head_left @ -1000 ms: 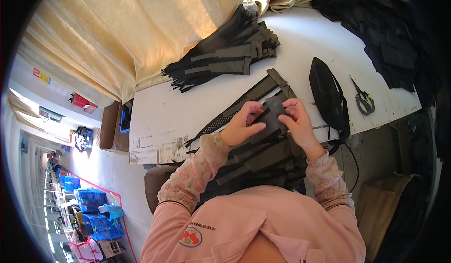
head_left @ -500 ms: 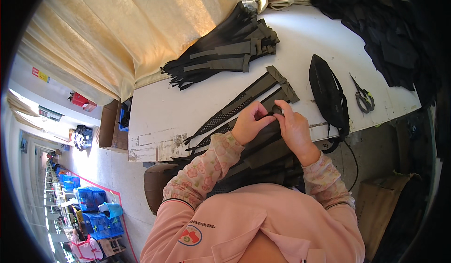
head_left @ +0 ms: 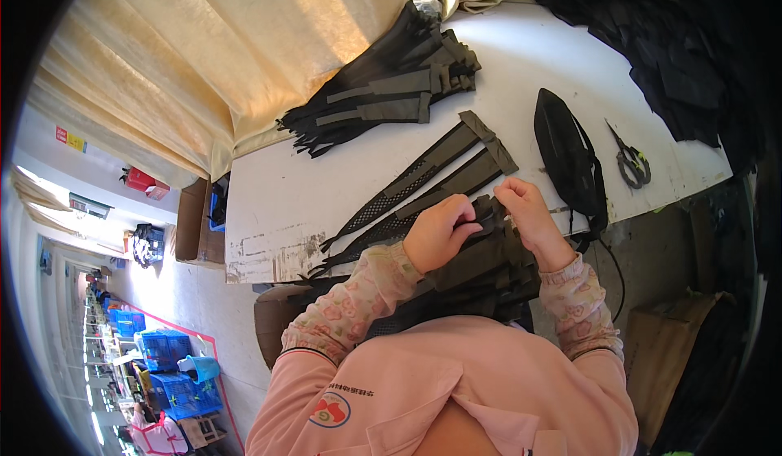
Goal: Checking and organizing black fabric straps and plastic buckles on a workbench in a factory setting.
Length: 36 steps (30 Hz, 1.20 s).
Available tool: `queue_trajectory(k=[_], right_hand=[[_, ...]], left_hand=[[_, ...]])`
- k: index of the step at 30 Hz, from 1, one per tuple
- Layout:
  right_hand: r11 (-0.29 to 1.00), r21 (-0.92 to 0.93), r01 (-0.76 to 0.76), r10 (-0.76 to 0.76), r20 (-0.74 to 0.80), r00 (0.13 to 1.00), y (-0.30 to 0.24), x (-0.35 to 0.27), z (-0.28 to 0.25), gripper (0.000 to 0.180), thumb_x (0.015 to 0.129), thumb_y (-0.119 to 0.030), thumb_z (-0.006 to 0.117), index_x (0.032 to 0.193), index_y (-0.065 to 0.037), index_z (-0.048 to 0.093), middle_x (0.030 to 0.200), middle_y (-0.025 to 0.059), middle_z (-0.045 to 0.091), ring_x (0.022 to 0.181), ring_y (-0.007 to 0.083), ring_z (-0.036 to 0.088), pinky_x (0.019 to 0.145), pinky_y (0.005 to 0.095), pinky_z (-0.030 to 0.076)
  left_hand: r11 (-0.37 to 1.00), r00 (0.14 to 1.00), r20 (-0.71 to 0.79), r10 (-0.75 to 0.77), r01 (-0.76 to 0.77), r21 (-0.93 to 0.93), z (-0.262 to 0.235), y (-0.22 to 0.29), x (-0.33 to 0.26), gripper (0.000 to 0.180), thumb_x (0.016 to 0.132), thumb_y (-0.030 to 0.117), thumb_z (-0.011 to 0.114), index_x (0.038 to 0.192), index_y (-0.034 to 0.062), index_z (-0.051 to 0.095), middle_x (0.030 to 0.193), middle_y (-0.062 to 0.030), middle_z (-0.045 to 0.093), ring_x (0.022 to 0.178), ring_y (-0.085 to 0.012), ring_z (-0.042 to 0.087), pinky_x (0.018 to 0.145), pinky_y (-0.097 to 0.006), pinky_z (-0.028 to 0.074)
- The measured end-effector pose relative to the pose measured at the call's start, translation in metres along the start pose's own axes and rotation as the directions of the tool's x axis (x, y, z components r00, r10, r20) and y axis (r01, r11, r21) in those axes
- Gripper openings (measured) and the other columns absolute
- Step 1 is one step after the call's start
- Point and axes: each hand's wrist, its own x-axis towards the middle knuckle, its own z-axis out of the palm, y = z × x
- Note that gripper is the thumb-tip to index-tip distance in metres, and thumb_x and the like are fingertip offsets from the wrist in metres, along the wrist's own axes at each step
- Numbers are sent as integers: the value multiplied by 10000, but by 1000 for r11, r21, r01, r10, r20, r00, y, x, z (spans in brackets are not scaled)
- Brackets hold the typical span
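Observation:
My left hand (head_left: 440,232) and my right hand (head_left: 528,216) both pinch the top edge of a bundle of olive-green webbing straps (head_left: 489,260) that lies at the near edge of the white table (head_left: 277,203) and hangs into my lap. Just beyond my hands, two long straps with black mesh backs (head_left: 432,171) lie side by side on the table, pointing away to the upper right.
A pile of finished olive and black straps (head_left: 383,98) sits at the table's far side by a yellow curtain. A black pouch (head_left: 566,159) and scissors (head_left: 631,159) lie to the right. Black fabric (head_left: 676,57) is heaped at the far right. A cardboard box (head_left: 195,220) stands left of the table.
My hands have drawn back from the far ends of the straps toward my body. Two straps now lie flat on the table, and my fingers grip the bundle at the near edge.

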Motion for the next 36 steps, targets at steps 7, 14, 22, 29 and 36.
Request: queue_trajectory(k=[7, 14, 22, 29, 36], right_hand=[[961, 261, -93, 36, 215, 976, 2, -11, 4, 157, 933, -170, 563, 870, -42, 630, 734, -40, 576, 645, 47, 504, 582, 206, 398], [924, 295, -241, 49, 535, 843, -2, -27, 9, 151, 921, -128, 605, 1034, -28, 605, 932, 8, 615, 840, 101, 578, 785, 268, 479], [976, 169, -134, 77, 311, 947, 2, -25, 16, 51, 918, -45, 568, 956, -25, 540, 843, 28, 602, 710, 109, 582, 659, 277, 501], [956, -208, 207, -194, 82, 978, -6, -29, 17, 108, 915, -50, 585, 969, -43, 491, 756, -1, 537, 656, 66, 541, 577, 201, 434], [971, -167, 172, -146, 157, 977, 1, -24, 11, 136, 894, -121, 656, 889, -38, 548, 745, -25, 545, 652, 52, 497, 602, 215, 440]], left_hand=[[903, 968, 155, -197, 240, -357, -7, -4, 6, 117, 845, 25, 630, 950, 8, 582, 848, -63, 576, 784, -153, 561, 715, -277, 454], [791, 971, 148, -188, 239, -563, -29, -12, 12, 168, 871, -33, 546, 1012, -9, 634, 931, -29, 603, 887, -119, 560, 825, -251, 441], [657, 948, 155, -277, 304, -690, -35, -5, 14, 170, 890, 3, 548, 1036, 10, 634, 898, -11, 591, 861, -90, 538, 793, -241, 441], [906, 923, 260, -285, 348, -243, -26, -14, 18, 272, 850, 138, 624, 1075, -15, 622, 850, -70, 645, 787, -125, 566, 717, -298, 464], [610, 813, 366, -452, 582, -538, -24, -6, 25, 335, 907, 314, 639, 941, -18, 676, 808, 1, 649, 712, -70, 531, 674, -250, 456]])
